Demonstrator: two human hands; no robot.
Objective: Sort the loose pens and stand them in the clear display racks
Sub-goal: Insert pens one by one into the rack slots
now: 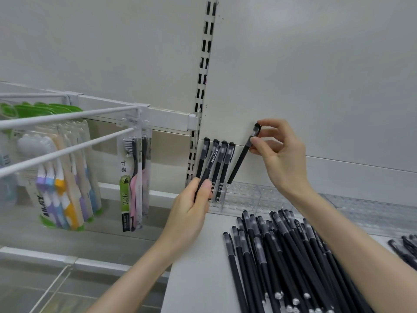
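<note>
Aiming pen [242, 155] at rack [241, 195] by shelf's [194, 256] back edge; fingers of right hand [279, 152] are pinching its cap, left hand [191, 208] is gripping spare pen [211, 163]; straighten before lowering.

The scene is taken by a single wide-angle camera worn on the head, aimed forward and somewhat downward at a white shelf [198, 256] and the back panel [316, 64] behind it. The view is held close: both forearms are seen entering from 6 o'clock, the left hand [189, 208] just left of centre and the right hand [282, 154] toward 2 o'clock of it. The slotted upright [206, 64] is run from 12 o'clock down to the centre. The heap of loose pens [286, 256] is cut off at 5 o'clock, and the hanging toothbrush packs [67, 177] are caught at 9 o'clock.
</note>
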